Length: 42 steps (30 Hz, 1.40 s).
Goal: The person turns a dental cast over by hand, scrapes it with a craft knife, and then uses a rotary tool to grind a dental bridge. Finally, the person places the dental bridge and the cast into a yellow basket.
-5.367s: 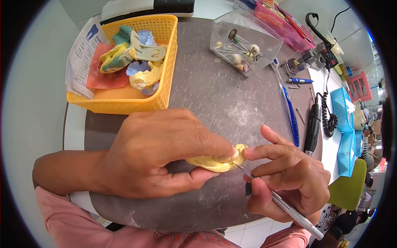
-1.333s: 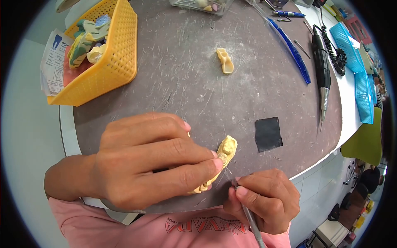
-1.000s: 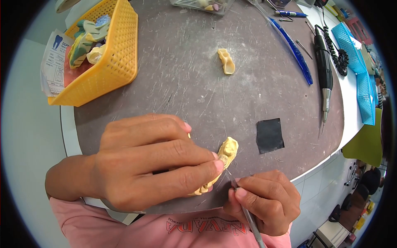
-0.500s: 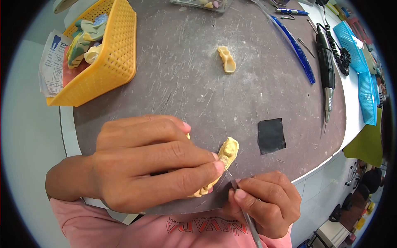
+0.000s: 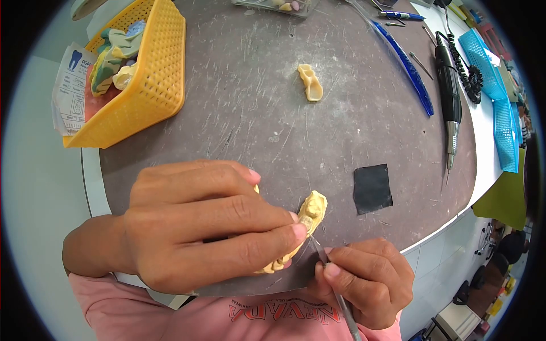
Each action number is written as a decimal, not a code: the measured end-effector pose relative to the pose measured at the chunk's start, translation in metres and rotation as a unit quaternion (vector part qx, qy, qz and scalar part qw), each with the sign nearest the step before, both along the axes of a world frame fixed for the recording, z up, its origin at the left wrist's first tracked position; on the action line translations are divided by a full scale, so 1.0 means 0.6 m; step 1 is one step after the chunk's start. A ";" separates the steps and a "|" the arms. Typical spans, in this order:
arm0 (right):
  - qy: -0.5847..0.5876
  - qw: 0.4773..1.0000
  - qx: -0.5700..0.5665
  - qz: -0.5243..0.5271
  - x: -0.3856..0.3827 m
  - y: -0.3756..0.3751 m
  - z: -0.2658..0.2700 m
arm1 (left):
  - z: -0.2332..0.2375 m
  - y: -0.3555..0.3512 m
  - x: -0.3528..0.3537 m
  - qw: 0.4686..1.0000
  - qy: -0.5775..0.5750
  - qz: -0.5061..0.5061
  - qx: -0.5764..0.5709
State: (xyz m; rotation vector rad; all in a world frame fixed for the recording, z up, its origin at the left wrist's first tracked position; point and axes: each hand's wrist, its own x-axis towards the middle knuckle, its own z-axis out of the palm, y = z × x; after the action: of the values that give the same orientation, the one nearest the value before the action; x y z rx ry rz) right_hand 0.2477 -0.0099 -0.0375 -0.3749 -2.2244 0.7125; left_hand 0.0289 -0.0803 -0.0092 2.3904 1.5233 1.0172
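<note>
Yellow cast [image 5: 314, 209] sits pinched between fingers of the left hand [image 5: 177, 227], presumably to steady it against the metal tool [image 5: 346, 314] pinched by the right hand's [image 5: 372, 281] fingers.

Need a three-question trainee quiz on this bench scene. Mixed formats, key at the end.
1. True or false: the left hand holds the yellow cast.
2. What is in the right hand? A) black handpiece B) blue pen C) slim metal tool
3. Which lies nearer the right hand: the black square or the small cream piece?

Key: 1. True. 2. C. 3. The black square.
</note>
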 end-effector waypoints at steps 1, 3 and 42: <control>0.000 1.000 -0.003 0.004 0.000 0.001 0.000 | 0.000 0.000 0.000 1.000 0.002 -0.001 0.001; 0.000 1.000 -0.007 0.007 -0.001 0.001 0.000 | 0.000 0.000 0.000 1.000 0.004 -0.001 0.002; 0.030 0.999 0.015 -0.010 0.006 0.008 0.003 | 0.011 -0.005 0.001 1.000 0.002 0.001 -0.011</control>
State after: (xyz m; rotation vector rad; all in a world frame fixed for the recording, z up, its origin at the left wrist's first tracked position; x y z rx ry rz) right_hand 0.2511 -0.0051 -0.0356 -0.3551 -2.1695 0.6699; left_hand 0.0293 -0.0831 -0.0028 2.3792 1.5300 0.9900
